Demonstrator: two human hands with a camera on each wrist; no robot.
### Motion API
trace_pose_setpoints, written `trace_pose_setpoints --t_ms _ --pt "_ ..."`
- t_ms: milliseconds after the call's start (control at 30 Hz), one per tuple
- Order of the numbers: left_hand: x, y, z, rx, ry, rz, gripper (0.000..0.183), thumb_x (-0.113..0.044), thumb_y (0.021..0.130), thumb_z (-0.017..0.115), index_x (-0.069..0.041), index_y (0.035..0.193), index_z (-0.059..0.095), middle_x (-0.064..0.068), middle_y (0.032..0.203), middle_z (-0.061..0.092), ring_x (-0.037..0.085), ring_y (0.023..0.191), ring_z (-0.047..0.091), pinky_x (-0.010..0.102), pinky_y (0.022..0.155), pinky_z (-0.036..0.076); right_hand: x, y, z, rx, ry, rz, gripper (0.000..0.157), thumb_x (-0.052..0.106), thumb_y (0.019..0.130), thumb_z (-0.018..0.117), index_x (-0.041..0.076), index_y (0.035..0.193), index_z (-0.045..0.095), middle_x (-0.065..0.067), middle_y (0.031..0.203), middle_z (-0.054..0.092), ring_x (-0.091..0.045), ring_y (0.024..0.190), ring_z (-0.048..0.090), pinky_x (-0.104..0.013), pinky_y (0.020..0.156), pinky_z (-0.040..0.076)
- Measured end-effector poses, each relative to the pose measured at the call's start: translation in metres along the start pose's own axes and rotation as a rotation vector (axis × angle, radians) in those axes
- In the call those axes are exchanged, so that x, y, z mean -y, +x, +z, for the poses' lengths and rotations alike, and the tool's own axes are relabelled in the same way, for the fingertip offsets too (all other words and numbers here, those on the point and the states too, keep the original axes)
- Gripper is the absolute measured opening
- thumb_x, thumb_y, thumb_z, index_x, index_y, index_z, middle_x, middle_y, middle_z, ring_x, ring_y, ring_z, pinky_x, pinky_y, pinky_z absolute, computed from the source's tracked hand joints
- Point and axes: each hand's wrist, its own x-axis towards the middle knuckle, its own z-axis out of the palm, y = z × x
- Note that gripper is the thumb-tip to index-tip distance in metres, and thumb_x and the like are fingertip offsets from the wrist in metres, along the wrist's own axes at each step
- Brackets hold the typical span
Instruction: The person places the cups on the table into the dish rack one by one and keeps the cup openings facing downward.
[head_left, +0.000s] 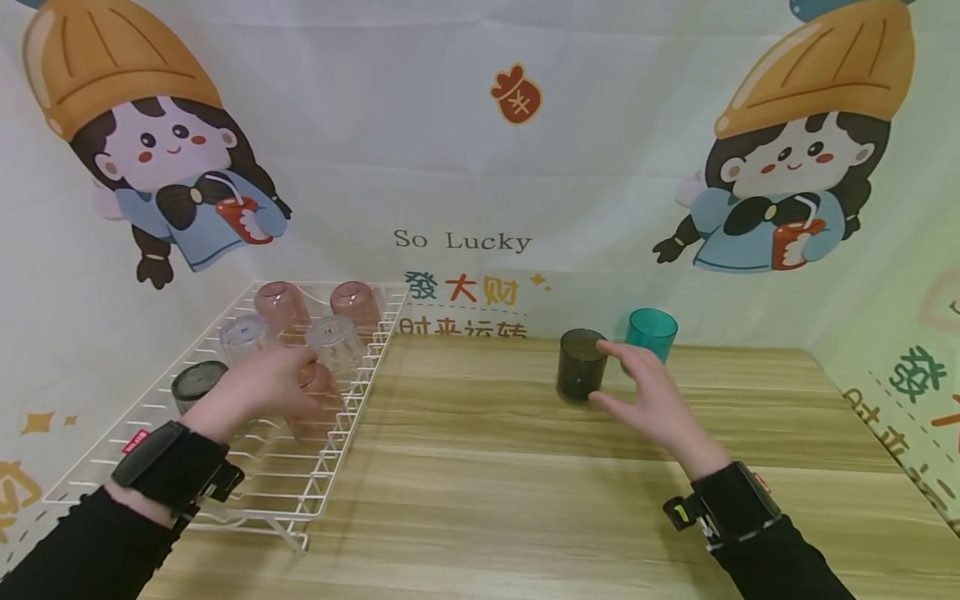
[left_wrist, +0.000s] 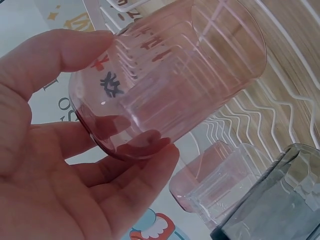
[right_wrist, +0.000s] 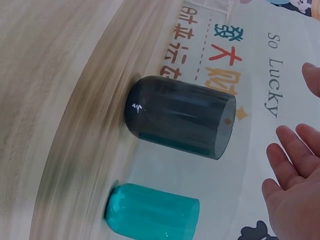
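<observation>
With thumb and fingertips, my left hand [head_left: 270, 379] grips a clear pink cup [left_wrist: 170, 85] round its base end, mouth pointing down toward the white wire rack [head_left: 315, 500]. In the head view the hand partly hides this cup. Around it on the rack stand a dark grey cup [head_left: 198, 379], two clear cups [head_left: 243, 337] and two more pink cups [head_left: 281, 307], all upside down. My right hand [head_left: 652, 396] is beside a dark grey cup [right_wrist: 180, 115] upright on the table, thumb and fingers spread apart. In the right wrist view a gap shows between fingers and cup.
A teal cup [head_left: 652, 333] stands upright behind and right of the dark cup, near the back edge of the wooden table [head_left: 487, 467]. A printed cloth [head_left: 600, 150] hangs behind and along the sides. The rack stands on short wire legs at the left.
</observation>
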Motion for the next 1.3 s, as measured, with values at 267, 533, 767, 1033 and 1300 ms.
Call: trace_pose_setpoints --t_ms 267,533,767,1033,1300 --pt "0.001 0.000 0.000 0.026 -0.037 -0.010 0.045 -0.026 0.068 0.079 -0.004 0.103 0.059 0.012 0.095 0.063 0.026 0.081 0.055 0.040 0.068 0.050 0.001 0.006 0.000 0.039 0.012 0.050 0.065 0.016 0.081 0.074 0.002 0.137 0.044 -0.018 0.137 0.049 -0.036 0.126 0.041 -0.051 0.100 0.042" --pt "0.000 -0.006 -0.003 -0.031 0.001 0.030 0.066 -0.035 0.072 0.077 -0.001 0.122 0.049 0.011 0.093 0.061 0.022 0.076 0.055 0.031 0.059 0.047 0.000 0.011 0.002 0.043 -0.034 0.036 0.067 0.018 0.081 0.075 0.002 0.138 0.044 -0.018 0.136 0.050 -0.036 0.127 0.040 -0.051 0.101 0.040" --pt "-0.015 -0.024 -0.017 -0.164 0.068 0.084 0.074 -0.031 0.076 0.072 0.003 0.135 0.044 0.027 0.128 0.049 0.037 0.103 0.055 0.051 0.079 0.051 -0.002 0.013 0.002 0.018 -0.106 -0.007 0.065 0.017 0.080 0.075 0.001 0.135 0.046 -0.019 0.133 0.052 -0.037 0.125 0.042 -0.052 0.103 0.037" --pt "-0.028 -0.039 -0.021 -0.207 0.060 0.098 0.085 -0.035 0.076 0.074 0.002 0.143 0.035 0.029 0.139 0.041 0.045 0.124 0.042 0.062 0.094 0.042 -0.005 0.014 0.005 0.032 -0.135 -0.006 0.065 0.019 0.080 0.075 0.001 0.136 0.046 -0.019 0.133 0.052 -0.038 0.126 0.042 -0.051 0.105 0.035" --pt "-0.035 -0.045 -0.021 -0.246 0.047 0.096 0.086 -0.035 0.076 0.075 0.000 0.143 0.035 0.028 0.138 0.042 0.044 0.123 0.042 0.062 0.092 0.042 -0.006 0.014 0.008 0.036 -0.156 0.006 0.066 0.020 0.080 0.076 0.001 0.136 0.046 -0.020 0.133 0.052 -0.038 0.125 0.042 -0.053 0.108 0.031"
